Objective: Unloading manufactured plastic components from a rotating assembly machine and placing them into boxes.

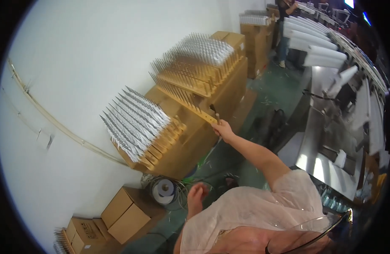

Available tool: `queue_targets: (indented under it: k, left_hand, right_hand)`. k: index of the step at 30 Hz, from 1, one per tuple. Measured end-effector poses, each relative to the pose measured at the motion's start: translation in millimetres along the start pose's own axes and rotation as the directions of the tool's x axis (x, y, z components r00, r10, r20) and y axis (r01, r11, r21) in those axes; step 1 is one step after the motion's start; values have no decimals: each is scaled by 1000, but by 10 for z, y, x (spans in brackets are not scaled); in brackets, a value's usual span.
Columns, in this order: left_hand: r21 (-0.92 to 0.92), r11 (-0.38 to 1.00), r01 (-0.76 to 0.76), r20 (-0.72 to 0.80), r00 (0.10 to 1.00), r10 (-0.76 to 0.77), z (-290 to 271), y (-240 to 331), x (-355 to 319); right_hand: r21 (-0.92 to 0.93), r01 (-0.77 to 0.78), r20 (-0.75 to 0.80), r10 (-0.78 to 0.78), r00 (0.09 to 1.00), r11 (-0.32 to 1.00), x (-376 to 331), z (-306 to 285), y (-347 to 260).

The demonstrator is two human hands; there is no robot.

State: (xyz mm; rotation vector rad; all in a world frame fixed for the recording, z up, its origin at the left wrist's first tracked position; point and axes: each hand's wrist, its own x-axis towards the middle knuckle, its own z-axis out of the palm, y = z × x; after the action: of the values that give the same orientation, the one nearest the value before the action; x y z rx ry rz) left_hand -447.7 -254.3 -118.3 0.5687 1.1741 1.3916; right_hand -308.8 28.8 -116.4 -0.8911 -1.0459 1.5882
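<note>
My right hand (223,130) is stretched forward and closed around the near end of a long wooden strip (209,118) with a row of upright metal spikes. That strip lies across the cardboard boxes, beside other spiked strips. A dark upright piece stands by my fingers; I cannot make out what it is. My left hand (197,193) is low in front of my body, slightly blurred, with curled fingers and nothing visible in them. Left of the strip, a block of spiked strips (140,127) carries white material between its spikes. Farther back sits another spiked group (203,51), also partly white.
A large cardboard box (190,139) supports the strips. Open cartons (129,218), a spool (164,189) and tangled cables lie below on the left. A metal machine (326,127) with white rolls runs along the right. Another person (283,38) stands at the far end.
</note>
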Motion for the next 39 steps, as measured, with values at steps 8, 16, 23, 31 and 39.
queue_targets:
  k: [8,16,23,31,39]
  left_hand:
    - [-192,972,-138,-370,927,58,-758,-129,147]
    - [-179,983,-42,-487,872,-51,-380,206,951]
    - [50,999,-14,-393,919,32,-321,197,1130]
    - [163,984,75,-69,996,-64,68,687,1050]
    - [679,248,-691,177,482,858,589,1963,1053]
  right_hand:
    - [235,50,-342,35,939,971,1768,376,479]
    - [-114,-366,595,359,719,923,1396,1070,711]
    - [-30,-602,568,509,647,798,1661,806,570]
    - [-146,-337,488,365,793,930,1319,436,200]
    - [-441,186,175,-119,977,878,-263,299,-532]
